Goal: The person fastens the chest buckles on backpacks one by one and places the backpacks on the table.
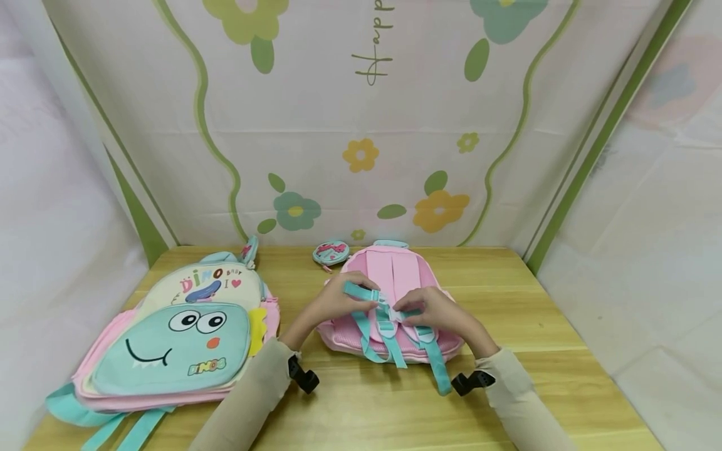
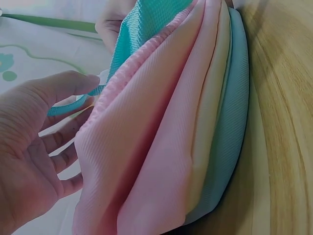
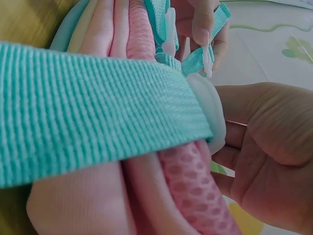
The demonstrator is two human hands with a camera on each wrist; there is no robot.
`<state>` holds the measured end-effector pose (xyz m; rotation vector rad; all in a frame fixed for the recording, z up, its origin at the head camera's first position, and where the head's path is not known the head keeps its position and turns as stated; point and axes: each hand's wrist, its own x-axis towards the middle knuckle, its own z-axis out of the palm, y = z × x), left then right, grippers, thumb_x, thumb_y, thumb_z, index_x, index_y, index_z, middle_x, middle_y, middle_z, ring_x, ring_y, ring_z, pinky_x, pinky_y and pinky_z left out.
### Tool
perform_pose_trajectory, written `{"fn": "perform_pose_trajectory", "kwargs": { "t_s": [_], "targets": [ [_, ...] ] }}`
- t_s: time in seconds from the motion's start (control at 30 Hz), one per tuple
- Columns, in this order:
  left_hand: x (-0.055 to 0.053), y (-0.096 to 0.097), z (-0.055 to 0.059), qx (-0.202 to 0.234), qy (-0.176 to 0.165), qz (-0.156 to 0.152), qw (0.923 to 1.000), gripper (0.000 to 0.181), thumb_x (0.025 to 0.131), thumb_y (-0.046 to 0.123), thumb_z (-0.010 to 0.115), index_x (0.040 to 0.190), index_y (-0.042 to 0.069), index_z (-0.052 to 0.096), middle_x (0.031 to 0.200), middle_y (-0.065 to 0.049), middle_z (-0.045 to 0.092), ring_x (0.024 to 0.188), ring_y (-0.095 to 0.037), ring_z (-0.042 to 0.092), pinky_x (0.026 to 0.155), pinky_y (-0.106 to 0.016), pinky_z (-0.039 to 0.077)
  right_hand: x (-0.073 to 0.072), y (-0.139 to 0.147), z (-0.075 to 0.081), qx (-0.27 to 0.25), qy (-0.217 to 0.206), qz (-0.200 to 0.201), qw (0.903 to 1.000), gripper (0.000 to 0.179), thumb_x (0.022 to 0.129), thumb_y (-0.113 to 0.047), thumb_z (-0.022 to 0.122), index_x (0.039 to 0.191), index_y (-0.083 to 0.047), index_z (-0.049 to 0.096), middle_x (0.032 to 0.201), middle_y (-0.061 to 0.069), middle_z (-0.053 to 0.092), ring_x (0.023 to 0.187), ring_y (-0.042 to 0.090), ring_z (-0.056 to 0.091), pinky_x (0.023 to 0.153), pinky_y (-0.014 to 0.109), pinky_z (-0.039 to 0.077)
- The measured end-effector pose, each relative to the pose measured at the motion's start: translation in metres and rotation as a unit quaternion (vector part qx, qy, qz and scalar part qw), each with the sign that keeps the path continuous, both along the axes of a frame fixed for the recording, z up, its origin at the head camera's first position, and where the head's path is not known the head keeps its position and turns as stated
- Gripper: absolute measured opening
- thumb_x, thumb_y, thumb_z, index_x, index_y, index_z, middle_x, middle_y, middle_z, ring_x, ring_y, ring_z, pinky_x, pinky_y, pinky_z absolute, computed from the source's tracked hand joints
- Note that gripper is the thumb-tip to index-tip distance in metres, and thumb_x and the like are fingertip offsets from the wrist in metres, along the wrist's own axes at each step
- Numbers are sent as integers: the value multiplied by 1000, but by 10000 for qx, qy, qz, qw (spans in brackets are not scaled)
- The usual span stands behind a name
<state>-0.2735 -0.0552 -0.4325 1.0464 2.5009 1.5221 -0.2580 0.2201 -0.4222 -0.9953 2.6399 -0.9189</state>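
A small pink backpack [image 1: 420, 269] lies on the table with its strap side up. Over its middle my left hand [image 1: 338, 297] pinches a teal strap [image 1: 361, 292] by its white buckle, thumb against fingertips. My right hand [image 1: 434, 308] pinches the other white buckle piece [image 1: 396, 315] on a teal strap, close to the left fingertips. In the right wrist view a wide teal strap [image 3: 98, 107] with a white adjuster [image 3: 208, 110] partly hides the right fingers. The left wrist view shows the pack's pink side [image 2: 146, 122], which covers the left fingertips.
A larger dinosaur backpack [image 1: 175, 351] lies face up at the left of the wooden table [image 1: 361, 407]. A round teal pouch [image 1: 331, 252] lies behind the pink pack. Loose teal strap ends [image 1: 437, 366] hang towards the front. A flowered cloth [image 1: 338, 113] stands behind.
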Motion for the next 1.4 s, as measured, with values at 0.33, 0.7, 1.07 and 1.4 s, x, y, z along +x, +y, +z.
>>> {"fn": "perform_pose_trajectory", "kwargs": {
  "t_s": [0.33,0.7,1.07,1.4],
  "targets": [
    [1,1,0,-237,342,161,9990,24,85,21,84,107,15,76,105,4,73,100,-12,63,90,-27,53,1,-2,-2,-49,272,118,9995,24,88,-9,80,111,-13,77,107,-1,74,102,17,69,90,33,58],
    [2,1,0,-150,468,108,9987,21,86,19,84,104,15,74,103,4,71,103,-17,61,91,-31,51,4,-4,0,-42,576,147,9982,21,86,-7,77,106,-13,77,103,-2,72,98,15,66,89,31,57],
    [3,5,-3,5,831,116,9965,19,85,19,84,101,15,74,101,4,72,104,-16,60,93,-31,50,7,-2,3,-402,687,96,9968,25,82,0,77,105,-10,73,103,0,70,95,19,63,87,37,57],
    [4,5,-2,-98,1225,308,9919,19,83,19,86,97,15,74,98,6,71,102,-16,60,92,-35,49,7,-3,4,-654,1012,-167,9926,28,80,0,78,105,-9,72,106,1,69,99,18,64,89,47,57]
  ]
}}
